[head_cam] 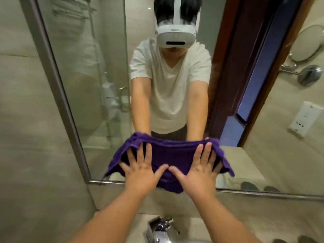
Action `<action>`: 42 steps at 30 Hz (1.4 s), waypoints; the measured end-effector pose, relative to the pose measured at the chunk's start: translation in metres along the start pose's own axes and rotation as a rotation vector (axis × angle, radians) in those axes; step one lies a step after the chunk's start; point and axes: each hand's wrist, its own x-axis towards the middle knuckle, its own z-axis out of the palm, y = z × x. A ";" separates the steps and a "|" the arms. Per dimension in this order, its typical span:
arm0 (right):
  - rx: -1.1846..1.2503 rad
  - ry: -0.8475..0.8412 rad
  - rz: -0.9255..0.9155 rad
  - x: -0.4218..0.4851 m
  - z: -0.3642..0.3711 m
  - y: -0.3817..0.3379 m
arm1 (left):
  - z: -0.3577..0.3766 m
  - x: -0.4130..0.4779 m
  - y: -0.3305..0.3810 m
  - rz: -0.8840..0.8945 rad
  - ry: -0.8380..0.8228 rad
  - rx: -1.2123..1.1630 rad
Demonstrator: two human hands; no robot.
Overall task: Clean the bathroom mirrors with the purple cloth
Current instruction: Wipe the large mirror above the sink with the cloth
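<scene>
**Mia:** What is closest to us?

**Tom:** A shiny tap [161,227], right at the bottom. Above it, two bare arms reach out.

**Mia:** What are the hands doing?

**Tom:** The left hand [142,171] and the right hand [198,172] lie flat on the purple cloth [168,151]. All the fingers are straight and spread wide. The two thumbs almost touch in the middle. No finger curls round the cloth. They only press on it.

**Mia:** Where is the cloth?

**Tom:** It is pushed against the big mirror [108,67], low down. Its bottom part hangs over the mirror's lower edge.

**Mia:** How will the cloth feel?

**Tom:** Soft and light, I think. It sags at the sides where no hand is on it. It could slide down if the push gets weak. So flat palms in the middle look like a good way to hold it. To lift it off, I would pinch the top corners.

**Mia:** And the mirror?

**Tom:** Hard and smooth, and I guess it could break. Push gently.

**Mia:** What is farther away?

**Tom:** A small round mirror [308,44] on the wall to the right. It may need a wipe too.
</scene>
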 end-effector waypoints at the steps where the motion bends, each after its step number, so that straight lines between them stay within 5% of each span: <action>1: 0.007 -0.065 0.069 -0.021 0.015 0.009 | 0.024 -0.016 0.000 -0.050 -0.088 0.012; 6: 0.087 -0.219 0.119 -0.046 0.009 0.049 | 0.041 -0.044 0.024 -0.058 -0.143 -0.065; 12: 0.263 0.213 0.159 0.071 -0.115 0.061 | -0.054 0.010 0.121 0.323 0.120 -0.134; 16: 0.250 0.404 0.111 0.151 -0.196 0.074 | -0.115 0.051 0.206 0.364 0.357 -0.175; 20: 0.139 0.460 0.037 0.161 -0.196 0.103 | -0.099 0.057 0.229 0.331 0.478 -0.128; 24: 0.148 0.386 0.142 0.106 -0.126 0.153 | -0.019 0.023 0.215 0.382 0.462 0.006; 29: 0.141 0.123 0.343 0.002 -0.021 0.203 | 0.086 -0.036 0.185 0.372 0.159 0.152; 34: 0.175 -0.046 0.394 -0.030 0.006 0.239 | 0.113 -0.056 0.190 0.327 0.042 0.172; 38: 0.380 0.275 0.409 0.034 -0.054 0.242 | 0.061 -0.029 0.247 0.547 0.267 0.111; 42: 0.396 0.633 0.378 0.135 -0.157 0.245 | -0.023 0.021 0.342 0.575 0.522 0.039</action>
